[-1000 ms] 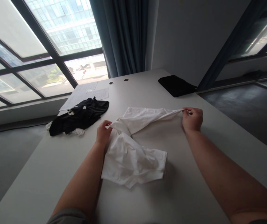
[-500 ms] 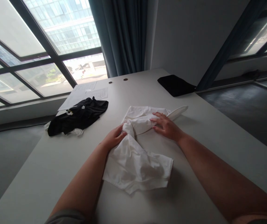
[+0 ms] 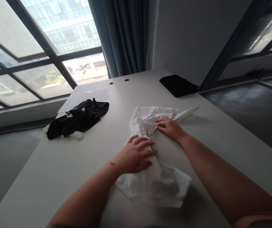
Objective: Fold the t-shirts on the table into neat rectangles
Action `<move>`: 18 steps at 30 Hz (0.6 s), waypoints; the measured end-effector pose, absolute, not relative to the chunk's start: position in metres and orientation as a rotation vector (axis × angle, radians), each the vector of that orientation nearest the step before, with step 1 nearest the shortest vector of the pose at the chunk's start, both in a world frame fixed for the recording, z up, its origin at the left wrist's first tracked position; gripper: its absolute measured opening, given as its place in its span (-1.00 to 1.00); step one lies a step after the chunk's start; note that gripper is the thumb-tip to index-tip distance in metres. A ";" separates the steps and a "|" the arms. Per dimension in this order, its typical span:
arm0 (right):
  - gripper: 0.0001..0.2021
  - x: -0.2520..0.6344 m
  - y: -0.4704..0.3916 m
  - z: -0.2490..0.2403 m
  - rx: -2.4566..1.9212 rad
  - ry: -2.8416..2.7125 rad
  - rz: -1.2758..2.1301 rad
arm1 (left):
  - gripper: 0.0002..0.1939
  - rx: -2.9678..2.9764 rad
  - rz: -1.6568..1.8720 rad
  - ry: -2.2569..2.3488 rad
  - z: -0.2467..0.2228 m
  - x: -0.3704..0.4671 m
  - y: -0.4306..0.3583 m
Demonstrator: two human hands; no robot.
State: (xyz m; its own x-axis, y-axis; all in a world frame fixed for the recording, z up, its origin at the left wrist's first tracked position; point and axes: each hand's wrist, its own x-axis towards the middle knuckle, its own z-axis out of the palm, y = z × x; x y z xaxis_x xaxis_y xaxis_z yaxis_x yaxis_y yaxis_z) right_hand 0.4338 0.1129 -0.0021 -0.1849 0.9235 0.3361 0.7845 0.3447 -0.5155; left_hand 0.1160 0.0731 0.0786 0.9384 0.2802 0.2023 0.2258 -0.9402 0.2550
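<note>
A crumpled white garment (image 3: 147, 110) lies on the table in front of me, its near part spread toward me and a narrow part sticking out at the far right. My left hand (image 3: 138, 153) is over its middle, fingers spread and slightly blurred, with nothing gripped. At the right edge of the bunched fabric, my right hand (image 3: 170, 128) has its fingers close together on the cloth, a fold between them. Part of the garment is hidden under my left hand.
A black garment (image 3: 79, 117) with some white cloth beneath it lies at the left edge of the white table (image 3: 79, 177). Paper sheets (image 3: 99, 94) lie behind it. A folded black cloth (image 3: 178, 85) sits at the far right, near the wall.
My left hand has left the garment's left edge and moved right and nearer, over its middle, with fingers spreading. The garment's near part has shifted right; the right hand's fingers have drawn together.
</note>
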 end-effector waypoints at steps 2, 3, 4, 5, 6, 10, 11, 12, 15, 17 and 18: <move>-0.82 0.438 0.113 0.000 -1.600 -1.950 0.248 | -0.39 2.831 0.255 0.183 0.079 0.124 0.051; -0.83 0.441 0.112 0.000 -1.667 -1.916 0.220 | -0.32 2.808 0.222 0.122 0.077 0.126 0.042; -0.82 0.442 0.112 0.001 -1.736 -1.878 0.190 | -0.28 2.787 0.197 0.080 0.074 0.129 0.035; -0.82 0.444 0.112 0.002 -1.802 -1.840 0.161 | -0.30 2.769 0.175 0.052 0.071 0.130 0.031; -0.82 0.446 0.112 0.002 -1.861 -1.802 0.132 | -0.39 2.752 0.161 0.033 0.068 0.132 0.029; -0.80 0.453 0.112 0.003 -2.017 -1.692 0.033 | -0.91 2.601 0.246 0.068 0.066 0.128 0.050; -0.80 0.455 0.112 0.003 -2.050 -1.667 0.008 | -0.88 2.532 0.332 0.142 0.070 0.124 0.061; -0.79 0.456 0.112 0.003 -2.084 -1.640 -0.019 | -0.83 2.459 0.428 0.236 0.074 0.118 0.071; -0.78 0.458 0.111 0.003 -2.157 -1.590 -0.095 | -0.79 2.335 0.556 0.434 0.089 0.095 0.096; -0.78 0.460 0.110 0.003 -2.177 -1.583 -0.130 | -0.76 2.370 0.412 0.412 0.092 0.081 0.096; -0.78 0.460 0.110 0.003 -2.186 -1.579 -0.143 | -0.70 2.407 0.314 0.386 0.090 0.075 0.092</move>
State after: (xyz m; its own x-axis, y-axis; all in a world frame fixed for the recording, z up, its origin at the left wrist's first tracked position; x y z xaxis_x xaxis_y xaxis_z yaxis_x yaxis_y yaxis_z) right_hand 0.4603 0.1098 0.0033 0.3434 0.8789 0.3312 0.9241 -0.2533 -0.2860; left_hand 0.0752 0.0921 0.0902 0.9273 0.3535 0.1227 0.1923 -0.7315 0.6542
